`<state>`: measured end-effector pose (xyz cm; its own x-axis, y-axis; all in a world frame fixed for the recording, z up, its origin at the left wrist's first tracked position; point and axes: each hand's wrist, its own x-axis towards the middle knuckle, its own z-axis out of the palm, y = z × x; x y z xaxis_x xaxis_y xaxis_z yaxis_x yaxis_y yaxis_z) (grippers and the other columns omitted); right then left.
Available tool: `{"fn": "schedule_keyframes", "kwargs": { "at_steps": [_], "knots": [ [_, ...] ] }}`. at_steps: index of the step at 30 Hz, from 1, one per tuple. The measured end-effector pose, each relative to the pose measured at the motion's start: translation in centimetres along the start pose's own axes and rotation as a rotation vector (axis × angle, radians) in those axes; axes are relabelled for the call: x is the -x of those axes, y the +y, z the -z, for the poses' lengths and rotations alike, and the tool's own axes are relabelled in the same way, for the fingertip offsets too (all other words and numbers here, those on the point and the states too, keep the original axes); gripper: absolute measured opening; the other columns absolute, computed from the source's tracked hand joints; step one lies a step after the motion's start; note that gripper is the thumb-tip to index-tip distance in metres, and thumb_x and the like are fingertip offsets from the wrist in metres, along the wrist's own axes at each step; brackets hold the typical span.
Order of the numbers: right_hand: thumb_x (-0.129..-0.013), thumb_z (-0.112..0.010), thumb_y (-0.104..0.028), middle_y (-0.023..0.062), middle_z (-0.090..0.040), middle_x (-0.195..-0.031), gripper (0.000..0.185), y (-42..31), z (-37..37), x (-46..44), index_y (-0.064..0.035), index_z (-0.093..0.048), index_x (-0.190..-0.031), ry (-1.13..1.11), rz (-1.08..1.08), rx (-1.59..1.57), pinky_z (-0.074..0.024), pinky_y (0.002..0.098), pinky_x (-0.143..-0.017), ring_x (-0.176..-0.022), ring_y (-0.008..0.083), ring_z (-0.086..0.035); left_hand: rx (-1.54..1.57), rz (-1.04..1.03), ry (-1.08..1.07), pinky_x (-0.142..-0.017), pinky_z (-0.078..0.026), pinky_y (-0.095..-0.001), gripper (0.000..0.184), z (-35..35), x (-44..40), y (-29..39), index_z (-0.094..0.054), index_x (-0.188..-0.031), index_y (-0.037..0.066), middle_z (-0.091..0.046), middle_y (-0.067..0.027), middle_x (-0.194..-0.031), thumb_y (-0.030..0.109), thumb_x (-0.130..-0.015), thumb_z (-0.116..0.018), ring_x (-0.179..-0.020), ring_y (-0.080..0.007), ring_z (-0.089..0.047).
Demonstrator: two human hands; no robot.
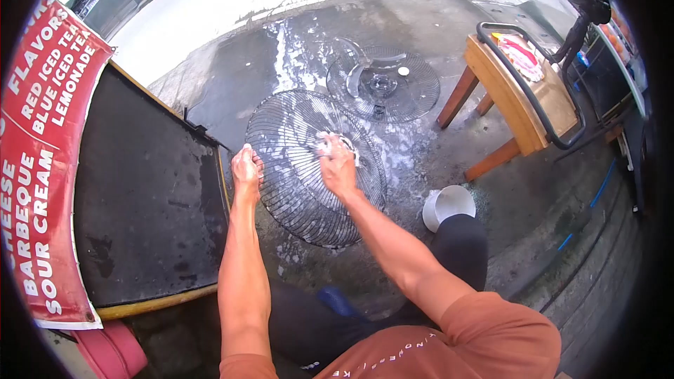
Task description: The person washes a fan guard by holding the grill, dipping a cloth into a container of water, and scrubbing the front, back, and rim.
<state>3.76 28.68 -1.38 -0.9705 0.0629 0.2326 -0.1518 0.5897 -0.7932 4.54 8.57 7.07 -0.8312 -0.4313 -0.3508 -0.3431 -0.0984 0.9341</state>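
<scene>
A round wire fan grille (295, 200), streaked with white suds, is held tilted over the wet ground in front of me. My left hand (247, 168) is closed round its left rim. Near the hub, my right hand (338, 168) presses against the wires with bent fingers, and white foam surrounds the fingertips. Whatever lies under those fingers is hidden. Just beyond, a second fan grille (421, 98) lies flat on the ground, with a dark translucent fan blade (357, 78) on its left part.
A white bucket (456, 203) stands by my right knee. A wooden table (484, 70) with an upturned black frame is at the right. On the left are a black board (147, 203) and a red banner (49, 168). Soapy water (288, 56) streaks the concrete.
</scene>
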Motion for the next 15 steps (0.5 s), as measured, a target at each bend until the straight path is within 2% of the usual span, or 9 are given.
{"fn": "schedule_keyframes", "kwargs": {
  "at_steps": [2,5,6,9,10,12,13,14,15],
  "knots": [
    [-0.102,-0.042,-0.041,0.0159,-0.049,-0.148,0.048,-4.4,0.6,0.0,-0.0135,-0.056,-0.139,-0.051,0.040,0.084,-0.0293,0.0518,-0.115,-0.141,0.0319,-0.040,-0.032,0.010,-0.085,-0.040,-0.034,-0.0277,0.033,0.7,-0.2,0.1,-0.055,-0.088,0.013,-0.053,0.0002,-0.066,0.040,-0.104,-0.045,-0.047,-0.0110,-0.044],
    [-0.100,-0.049,-0.035,0.0141,-0.051,-0.147,0.046,-10.5,0.3,0.5,-0.0132,-0.056,-0.139,-0.074,0.300,0.126,-0.0278,0.0533,-0.116,-0.141,0.0324,-0.040,0.056,-0.224,-0.103,-0.052,-0.039,-0.0276,0.034,0.9,-2.6,-2.5,-0.062,-0.092,0.008,-0.053,0.0018,-0.069,0.036,-0.103,-0.046,-0.058,-0.0088,-0.046],
    [-0.099,-0.051,-0.033,0.0139,-0.051,-0.146,0.045,-11.8,0.3,0.6,-0.0128,-0.056,-0.138,-0.107,0.362,0.109,-0.0276,0.0536,-0.116,-0.140,0.0325,-0.040,0.181,-0.217,-0.084,-0.065,-0.044,-0.0273,0.036,0.0,-0.1,-1.0,-0.067,-0.099,0.003,-0.060,-0.0003,-0.082,0.032,-0.104,-0.046,-0.072,-0.0100,-0.053],
    [-0.095,-0.056,-0.026,0.0140,-0.053,-0.143,0.042,-11.5,0.0,0.7,-0.0107,-0.059,-0.134,-0.097,0.422,-0.026,-0.0276,0.0529,-0.117,-0.139,0.0329,-0.041,0.088,-0.263,-0.128,-0.070,-0.047,-0.0278,0.036,1.4,-1.4,-1.8,-0.067,-0.104,0.002,-0.064,-0.0034,-0.091,0.031,-0.105,-0.045,-0.079,-0.0124,-0.057],
    [-0.094,-0.058,-0.024,0.0142,-0.054,-0.142,0.042,-10.2,-0.3,0.6,-0.0099,-0.060,-0.133,-0.077,0.425,-0.078,-0.0277,0.0524,-0.117,-0.139,0.0331,-0.042,0.017,-0.287,0.004,-0.056,-0.044,-0.0277,0.036,0.5,-1.0,-1.3,-0.063,-0.094,0.006,-0.060,-0.0023,-0.080,0.034,-0.105,-0.045,-0.066,-0.0111,-0.054],
    [-0.094,-0.061,-0.023,0.0145,-0.057,-0.139,0.038,-5.9,-0.3,0.5,-0.0117,-0.062,-0.130,0.065,0.399,-0.062,-0.0337,0.0448,-0.113,-0.134,0.0318,-0.048,-0.025,-0.107,-0.041,-0.046,-0.037,-0.0269,0.036,1.0,0.3,0.1,-0.058,-0.087,0.009,-0.054,-0.0003,-0.070,0.037,-0.105,-0.045,-0.055,-0.0098,-0.047],
    [-0.094,-0.060,-0.024,0.0165,-0.059,-0.136,0.039,-3.3,-0.1,0.6,-0.0100,-0.063,-0.129,0.100,0.321,-0.109,-0.0379,0.0434,-0.110,-0.129,0.0335,-0.051,-0.048,-0.018,-0.066,-0.041,-0.033,-0.0264,0.036,1.1,0.6,0.5,-0.055,-0.083,0.011,-0.051,0.0007,-0.066,0.038,-0.105,-0.044,-0.049,-0.0092,-0.043],
    [-0.093,-0.060,-0.025,0.0184,-0.061,-0.132,0.039,-1.0,0.5,0.8,-0.0083,-0.063,-0.129,0.135,0.240,-0.156,-0.0421,0.0420,-0.106,-0.125,0.0353,-0.055,-0.021,-0.015,-0.059,-0.040,-0.030,-0.0262,0.036,1.2,0.5,0.4,-0.052,-0.082,0.013,-0.048,0.0015,-0.064,0.040,-0.105,-0.045,-0.047,-0.0086,-0.040],
    [-0.094,-0.058,-0.028,0.0201,-0.062,-0.129,0.042,0.6,1.4,0.9,-0.0065,-0.062,-0.130,0.041,0.009,-0.195,-0.0412,0.0432,-0.107,-0.124,0.0359,-0.055,0.007,-0.010,-0.055,-0.039,-0.027,-0.0259,0.037,1.1,0.4,0.2,-0.050,-0.081,0.014,-0.045,0.0024,-0.061,0.042,-0.104,-0.046,-0.044,-0.0081,-0.036]
  ]
}}
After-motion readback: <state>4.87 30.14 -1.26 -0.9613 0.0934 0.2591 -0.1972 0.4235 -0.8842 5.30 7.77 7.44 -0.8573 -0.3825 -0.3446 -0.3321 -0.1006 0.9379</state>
